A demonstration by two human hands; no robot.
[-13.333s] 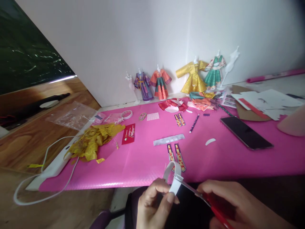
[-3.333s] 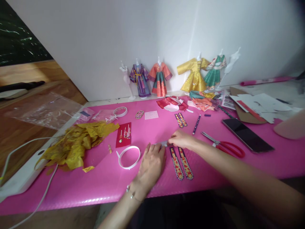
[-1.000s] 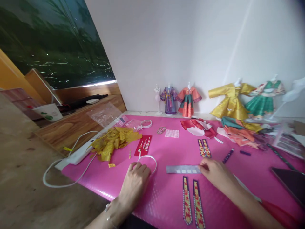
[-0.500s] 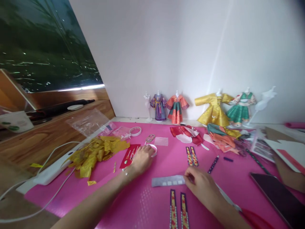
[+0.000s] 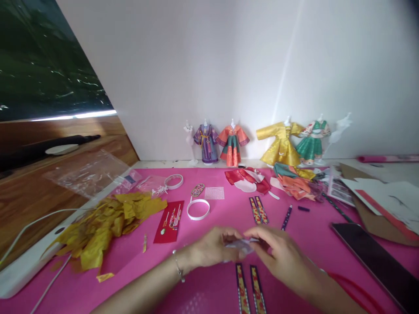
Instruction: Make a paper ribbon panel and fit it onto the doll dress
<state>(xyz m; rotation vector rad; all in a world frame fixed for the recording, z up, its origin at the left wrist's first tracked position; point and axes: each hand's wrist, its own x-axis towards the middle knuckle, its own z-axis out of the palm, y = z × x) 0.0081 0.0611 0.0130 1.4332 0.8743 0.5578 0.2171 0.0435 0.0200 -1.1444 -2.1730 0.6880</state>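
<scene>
Above the pink mat, a pale lilac fabric strip spans the gap between my two hands, partly hidden by the fingers. My left hand is closed on its left part, with a bracelet at the wrist. Fingers of my right hand pinch its right end. Just below the hands lie two patterned yellow and navy strips, a left trim strip and a right trim strip. A shorter pair of matching trim pieces rests beyond my right hand. A roll of white tape sits flat beyond my left hand.
Yellow fabric scraps and a red card lie to the left. Dressed mini mannequins stand along the wall. On the right are a marker pen, a dark phone and red-handled scissors, partly hidden by my forearm.
My left hand has left the tape roll, moved right and taken hold of the lilac strip. The strip is now lifted and bunched between both hands. The view has shifted slightly right.
</scene>
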